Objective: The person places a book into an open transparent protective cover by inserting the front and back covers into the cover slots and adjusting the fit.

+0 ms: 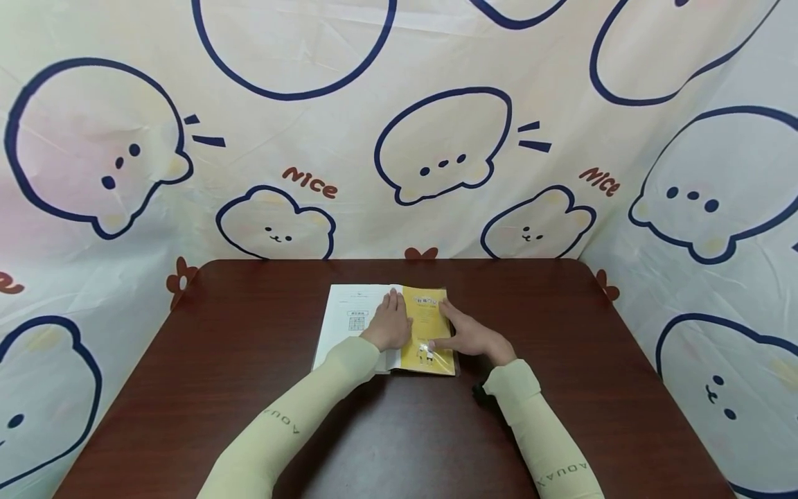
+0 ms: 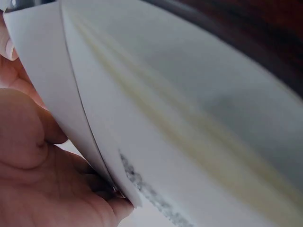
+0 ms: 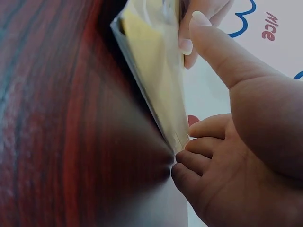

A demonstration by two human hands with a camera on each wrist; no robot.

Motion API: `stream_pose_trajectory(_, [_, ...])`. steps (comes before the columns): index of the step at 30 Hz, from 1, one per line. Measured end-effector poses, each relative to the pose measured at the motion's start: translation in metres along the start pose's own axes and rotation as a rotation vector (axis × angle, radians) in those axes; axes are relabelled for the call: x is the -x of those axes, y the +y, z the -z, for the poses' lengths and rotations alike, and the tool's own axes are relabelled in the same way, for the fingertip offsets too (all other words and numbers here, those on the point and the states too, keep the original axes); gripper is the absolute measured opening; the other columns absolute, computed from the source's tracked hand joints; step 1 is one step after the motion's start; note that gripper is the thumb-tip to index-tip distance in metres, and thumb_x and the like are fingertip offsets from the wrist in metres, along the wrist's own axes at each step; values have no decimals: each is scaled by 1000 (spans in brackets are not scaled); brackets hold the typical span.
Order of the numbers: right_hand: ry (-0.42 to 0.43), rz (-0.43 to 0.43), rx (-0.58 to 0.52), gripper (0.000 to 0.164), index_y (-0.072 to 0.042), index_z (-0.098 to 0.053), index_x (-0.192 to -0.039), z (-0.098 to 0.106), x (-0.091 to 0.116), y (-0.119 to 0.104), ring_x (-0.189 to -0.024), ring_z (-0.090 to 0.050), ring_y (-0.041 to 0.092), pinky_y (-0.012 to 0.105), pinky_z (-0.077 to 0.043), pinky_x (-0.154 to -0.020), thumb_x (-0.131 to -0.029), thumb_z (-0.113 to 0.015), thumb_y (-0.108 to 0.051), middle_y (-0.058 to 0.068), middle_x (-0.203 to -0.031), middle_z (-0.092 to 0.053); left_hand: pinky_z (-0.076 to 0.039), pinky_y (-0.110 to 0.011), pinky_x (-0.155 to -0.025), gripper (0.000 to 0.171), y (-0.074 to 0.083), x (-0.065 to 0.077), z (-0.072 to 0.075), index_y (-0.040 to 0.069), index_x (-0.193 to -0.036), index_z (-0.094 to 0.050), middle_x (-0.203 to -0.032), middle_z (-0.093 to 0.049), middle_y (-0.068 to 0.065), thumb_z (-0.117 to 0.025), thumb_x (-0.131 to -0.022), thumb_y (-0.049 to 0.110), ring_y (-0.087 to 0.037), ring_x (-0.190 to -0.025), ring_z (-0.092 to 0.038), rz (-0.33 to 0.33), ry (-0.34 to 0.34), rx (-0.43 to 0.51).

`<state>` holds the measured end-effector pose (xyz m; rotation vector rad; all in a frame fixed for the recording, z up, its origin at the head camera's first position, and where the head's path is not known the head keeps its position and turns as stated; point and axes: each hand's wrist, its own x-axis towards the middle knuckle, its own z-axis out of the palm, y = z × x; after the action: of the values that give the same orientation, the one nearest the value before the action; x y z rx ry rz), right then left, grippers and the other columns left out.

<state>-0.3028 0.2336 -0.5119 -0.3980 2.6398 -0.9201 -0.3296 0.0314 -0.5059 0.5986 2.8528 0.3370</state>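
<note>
A booklet lies on the table with a white printed page (image 1: 349, 308) on the left and a yellow cover (image 1: 424, 319) on the right. Clear, shiny plastic wraps the yellow side and sticks out slightly past its edge. My left hand (image 1: 390, 324) rests along the fold with its fingers straight and pointing away from me. On the right, my right hand (image 1: 474, 334) touches the cover's outer edge, thumb and fingers spread apart. The right wrist view shows the yellow cover (image 3: 156, 71) edge-on, fingertips right at its edge. White pages (image 2: 142, 85) bow upward in the left wrist view.
A dark brown wooden table (image 1: 249, 319) surrounds the booklet. Behind it and at both sides hangs a pale cloth (image 1: 349, 138) printed with cartoon outlines. A small black object (image 1: 480, 394) shows at my right cuff.
</note>
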Motion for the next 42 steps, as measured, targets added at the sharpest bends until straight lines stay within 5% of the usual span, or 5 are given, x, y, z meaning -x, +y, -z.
stream_pose_trajectory(9, [-13,2,2,102,-6,-11,-155,-2,-1,-1,-149,-6,27,46,-19,-119,-83,-71,-47,14,-162,2,-16,-44,-120,63,-1,0,-3,-10,-150,-12,-159,-5,-27,-31,-104,29,-39,-148,-7,-8,3,10])
stream_pose_trajectory(18, [-16,13,0,99,-6,-10,-155,-1,-1,0,-149,-6,29,49,-19,-118,-86,-68,-47,14,-162,4,6,-46,-119,106,-11,-17,-21,-2,-148,20,-154,29,-20,-35,-91,69,-34,-145,22,62,-139,116])
stream_pose_trajectory(26, [-7,21,-13,99,-5,-9,-154,2,0,-1,-149,-6,30,49,-19,-118,-87,-69,-44,15,-162,5,11,-46,-118,105,-7,-12,-16,-2,-148,22,-153,32,-18,-47,-92,54,-32,-144,26,72,-121,209])
stream_pose_trajectory(33, [-16,21,-15,99,-4,-9,-154,2,-2,0,-149,-4,30,48,-19,-118,-87,-67,-47,15,-162,5,13,-47,-117,95,-8,0,-5,-4,-149,18,-154,30,-21,-46,-95,42,-34,-144,24,-9,-109,309])
stream_pose_trajectory(42, [9,31,-15,95,-6,-12,-155,2,-1,-1,-149,-8,30,49,-24,-116,-87,-68,-43,13,-162,5,10,-49,-118,88,-17,-2,-2,-3,-150,14,-155,27,-23,-42,-98,42,-35,-145,23,-82,-135,315])
